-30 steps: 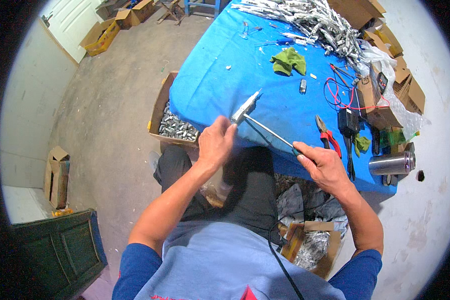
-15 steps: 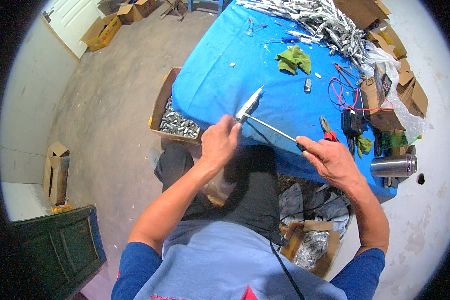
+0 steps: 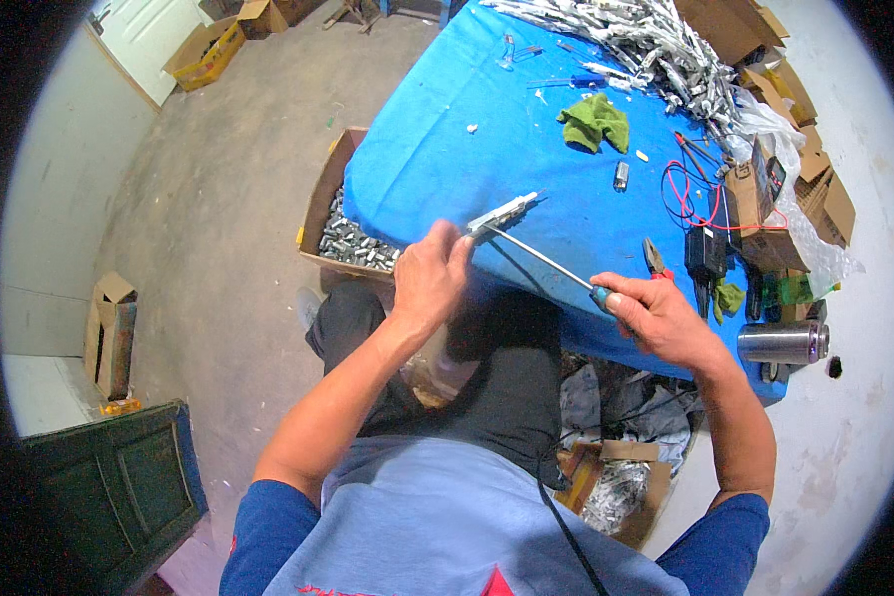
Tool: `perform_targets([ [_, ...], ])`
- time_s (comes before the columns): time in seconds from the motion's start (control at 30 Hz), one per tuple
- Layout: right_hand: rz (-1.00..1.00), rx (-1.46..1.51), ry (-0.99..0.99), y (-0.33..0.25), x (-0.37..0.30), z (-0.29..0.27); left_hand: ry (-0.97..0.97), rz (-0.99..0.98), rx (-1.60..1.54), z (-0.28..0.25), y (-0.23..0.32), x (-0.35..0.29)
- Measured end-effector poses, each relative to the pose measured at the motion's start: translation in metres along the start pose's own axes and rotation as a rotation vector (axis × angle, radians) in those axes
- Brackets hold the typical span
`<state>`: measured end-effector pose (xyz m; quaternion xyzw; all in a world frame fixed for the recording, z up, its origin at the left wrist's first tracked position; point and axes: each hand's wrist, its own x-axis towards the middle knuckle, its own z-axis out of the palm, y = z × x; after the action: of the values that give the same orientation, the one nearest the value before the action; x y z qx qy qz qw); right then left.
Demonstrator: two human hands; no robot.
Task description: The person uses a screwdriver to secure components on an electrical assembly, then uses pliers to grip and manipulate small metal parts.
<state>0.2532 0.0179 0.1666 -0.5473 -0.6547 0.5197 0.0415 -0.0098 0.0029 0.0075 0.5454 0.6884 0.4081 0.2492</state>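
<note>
- At the centre of the frame, the near end of a slim white-and-grey stick-shaped piece (image 3: 507, 211) is pinched between the thumb and fingers of the left hand (image 3: 429, 273); the fingertips are partly blurred.
- The piece is held slanted, its thin far tip pointed toward the upper right; whether the blue cloth below is touched by it cannot be told.
- Right of centre, the dark teal handle of a screwdriver (image 3: 546, 258) is gripped by the curled fingers of the right hand (image 3: 664, 316).
- The screwdriver's long metal shaft is aimed toward the upper left, and its end is brought to the piece just beside the left fingertips; the exact contact is too small to be made out.
- The desk (image 3: 417, 149) is covered with blue cloth, and its far end, at the top of the frame, is heaped with a pile of silvery-white strips (image 3: 656, 55).
- Above and right of the hands, a crumpled green cloth (image 3: 594, 123) and a small metal cylinder (image 3: 621, 176) are seen lying near each other.
- At right, red-handled pliers (image 3: 655, 260) are partly hidden by the right hand.
- Left of centre, small metal parts (image 3: 353, 243) are contained in a cardboard box (image 3: 328, 181) beside the desk.
</note>
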Motion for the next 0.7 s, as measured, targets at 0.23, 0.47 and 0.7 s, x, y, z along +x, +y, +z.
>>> perform_targets([
  [0.23, -0.438, -0.774, 0.336, 0.025, -0.002, 0.017, -0.031, 0.034, 0.029, 0.005, 0.002, -0.001],
  [0.47, -0.478, -0.81, 0.171, -0.002, 0.009, -0.019, -0.07, 0.069, 0.07, 0.001, 0.0, 0.002],
  [0.7, -0.22, -0.547, 0.03, -0.02, 0.02, -0.03, -0.061, 0.037, -0.024, 0.0, 0.003, -0.002],
])
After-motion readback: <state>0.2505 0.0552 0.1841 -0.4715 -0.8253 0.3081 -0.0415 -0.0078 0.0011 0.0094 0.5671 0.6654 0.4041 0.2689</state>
